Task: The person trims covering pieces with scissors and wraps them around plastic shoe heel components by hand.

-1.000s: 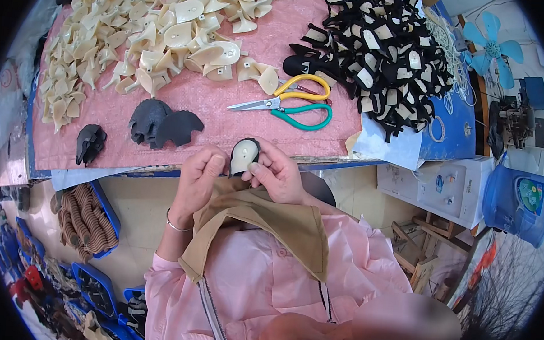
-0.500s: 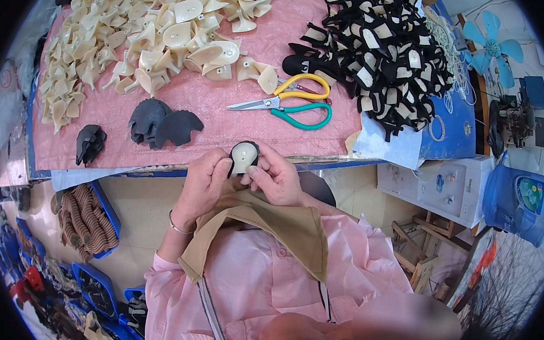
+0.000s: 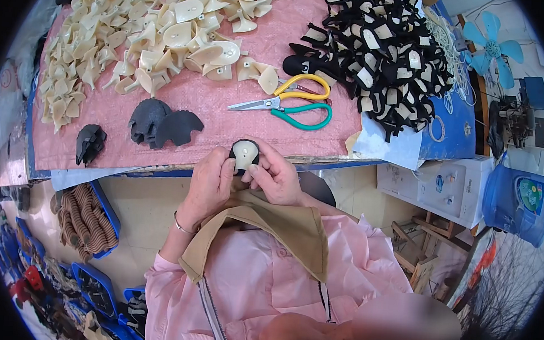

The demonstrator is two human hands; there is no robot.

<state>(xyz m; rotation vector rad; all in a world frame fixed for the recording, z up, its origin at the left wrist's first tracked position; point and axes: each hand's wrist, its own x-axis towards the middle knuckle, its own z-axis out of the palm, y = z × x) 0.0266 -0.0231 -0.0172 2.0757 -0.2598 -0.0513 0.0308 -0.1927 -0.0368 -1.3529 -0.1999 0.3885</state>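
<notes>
Between my two hands, just off the table's front edge, is a cream heel piece [image 3: 245, 154] with black covering around its rim. My left hand [image 3: 209, 182] pinches its left side, the thumb on the black edge. My right hand [image 3: 276, 176] grips the lower right side with thumb and fingers. Scissors [image 3: 270, 104] with one yellow and one green handle lie on the pink cloth [image 3: 225, 126] beyond. Dark cut pieces [image 3: 179, 129] lie to the left, near a smaller dark stack [image 3: 90, 144].
Many bare cream heels [image 3: 185, 12] are heaped at the back left. A pile of black-covered heels [image 3: 378, 64] lies at the back right, beside white cord [image 3: 445, 40]. Blue trays [image 3: 104, 219] stand at lower left; a blue fan [image 3: 492, 47] is at upper right.
My left hand has moved right and closed in on the heel piece's left side. The piece has turned slightly, its cream face looking rounder and more upright. My right hand stays nearly still.
</notes>
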